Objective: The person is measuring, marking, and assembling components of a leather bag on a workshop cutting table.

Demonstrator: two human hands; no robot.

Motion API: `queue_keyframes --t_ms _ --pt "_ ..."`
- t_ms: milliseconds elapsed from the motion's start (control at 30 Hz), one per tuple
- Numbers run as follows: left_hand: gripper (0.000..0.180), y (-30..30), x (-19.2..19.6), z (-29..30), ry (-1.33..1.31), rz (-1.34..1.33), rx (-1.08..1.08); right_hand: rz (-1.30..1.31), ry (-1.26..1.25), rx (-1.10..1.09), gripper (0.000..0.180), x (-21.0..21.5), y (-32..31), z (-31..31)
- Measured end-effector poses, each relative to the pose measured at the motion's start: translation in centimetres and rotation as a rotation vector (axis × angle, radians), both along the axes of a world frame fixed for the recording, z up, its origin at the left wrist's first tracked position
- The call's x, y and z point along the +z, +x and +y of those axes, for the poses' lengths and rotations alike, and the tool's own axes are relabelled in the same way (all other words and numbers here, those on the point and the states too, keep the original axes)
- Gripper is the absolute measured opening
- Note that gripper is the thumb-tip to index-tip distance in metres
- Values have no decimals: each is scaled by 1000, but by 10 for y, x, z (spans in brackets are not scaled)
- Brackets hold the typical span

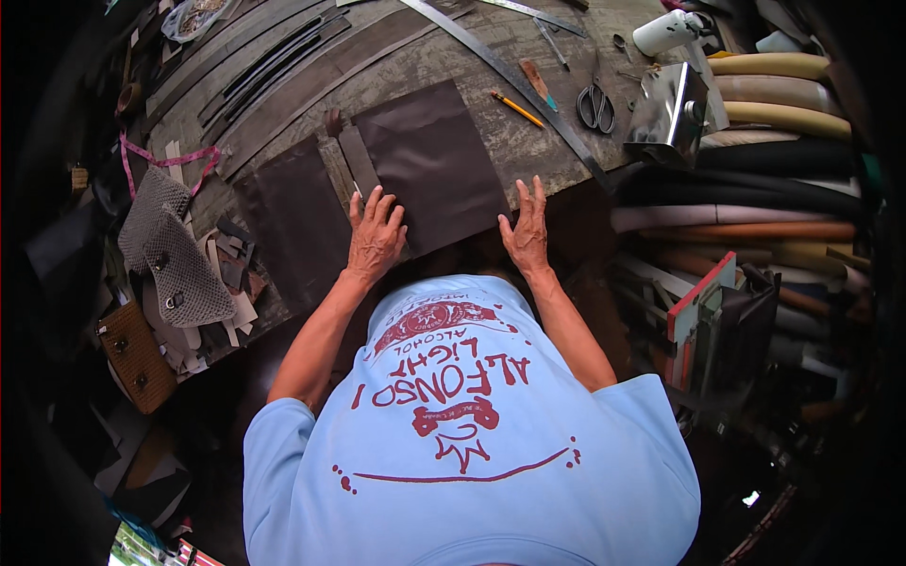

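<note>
Two dark brown leather-like panels lie side by side at the front edge of the worktable: a left panel (288,212) and a right panel (434,151). Between them run a grey-brown strip (358,156) and a narrower strip (334,162). My left hand (376,234) rests palm down over the lower ends of the strips and the near edge of the right panel, fingers slightly apart. My right hand (527,231) is open at that panel's lower right corner, fingers spread and thumb at the edge. Neither hand visibly grips anything.
A long metal ruler (510,71) slants across the table (415,61). Nearby are an orange pencil (517,109), scissors (595,108), a metal can (666,113) and a white bottle (663,34). Material rolls (774,115) stack at right; a grey textured piece (170,247) and scraps lie left.
</note>
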State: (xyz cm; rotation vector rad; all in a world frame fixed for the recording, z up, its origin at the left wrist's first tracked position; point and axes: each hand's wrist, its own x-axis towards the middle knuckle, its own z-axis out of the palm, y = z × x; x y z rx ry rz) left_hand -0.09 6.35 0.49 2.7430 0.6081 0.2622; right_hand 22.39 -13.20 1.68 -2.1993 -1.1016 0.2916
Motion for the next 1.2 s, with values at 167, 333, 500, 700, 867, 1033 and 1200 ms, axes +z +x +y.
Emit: queue_keyframes --t_ms 167,333,500,700,867,1033,1200 --pt "50 40 13 -27 118 5 146 -104 7 -66 61 12 51 -34" --pt "43 86 6 -48 24 44 249 -190 -67 -239 38 18 159 -95" --pt "42 130 8 -63 -6 -22 204 -244 -196 -130 22 14 244 -111" --pt "46 158 7 -82 -17 3 248 -237 -367 22 42 1 298 -96" --pt "51 162 4 -87 -31 7 286 -144 -377 108 48 -4 313 -91" --pt "51 166 -1 -86 -62 10 292 -75 -353 96 43 8 307 -97" --pt "48 162 0 -78 -74 -87 229 -164 -282 98 30 19 287 -105"
